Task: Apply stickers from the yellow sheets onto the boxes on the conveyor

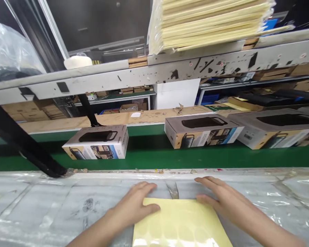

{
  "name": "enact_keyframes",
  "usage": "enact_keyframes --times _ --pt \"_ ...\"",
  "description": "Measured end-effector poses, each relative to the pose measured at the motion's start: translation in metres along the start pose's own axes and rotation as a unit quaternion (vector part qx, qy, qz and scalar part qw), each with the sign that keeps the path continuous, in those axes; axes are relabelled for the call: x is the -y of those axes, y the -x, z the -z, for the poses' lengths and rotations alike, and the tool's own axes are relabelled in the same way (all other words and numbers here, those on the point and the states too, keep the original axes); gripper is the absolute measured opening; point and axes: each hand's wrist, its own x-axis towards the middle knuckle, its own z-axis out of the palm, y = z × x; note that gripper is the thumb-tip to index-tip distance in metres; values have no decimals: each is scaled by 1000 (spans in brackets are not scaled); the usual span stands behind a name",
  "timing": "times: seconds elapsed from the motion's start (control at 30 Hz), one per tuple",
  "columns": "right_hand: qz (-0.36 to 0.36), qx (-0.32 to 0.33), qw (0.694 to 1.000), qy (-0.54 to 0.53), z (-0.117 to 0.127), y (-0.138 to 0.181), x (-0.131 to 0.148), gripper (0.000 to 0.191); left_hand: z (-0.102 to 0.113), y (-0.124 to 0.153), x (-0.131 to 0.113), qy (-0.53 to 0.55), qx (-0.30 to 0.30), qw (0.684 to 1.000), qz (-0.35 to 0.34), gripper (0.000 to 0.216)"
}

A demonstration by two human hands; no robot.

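A pale yellow sheet with faint round outlines, apparently a sticker sheet (180,219), lies on the plastic-covered table in front of me. My left hand (136,204) rests at its upper left corner, thumb over the sheet and fingers stretched out. At the upper right corner is my right hand (218,197), fingers extended and thumb beside the sheet's edge; it is a little blurred. Neither hand is closed round anything. The near end of the sheet runs out of view.
Beyond the table runs a green conveyor belt (146,151) bearing several printed boxes, among them a left box (99,140) and a middle box (202,130). A shelf rail (103,77) crosses above, holding a stack of yellow sheets (211,24). A black post (28,144) stands at left.
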Motion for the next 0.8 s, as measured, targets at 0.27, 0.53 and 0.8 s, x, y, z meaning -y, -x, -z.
enact_keyframes --times 0.27,0.53,0.8 --pt "110 94 989 -32 -33 -1 56 40 -17 -22 18 -30 18 999 -36 42" --pt "119 129 983 -51 -31 9 31 46 28 -11 22 40 90 993 -66 21" --pt "271 59 961 -25 -48 25 77 34 5 21 35 61 21 995 -76 58"
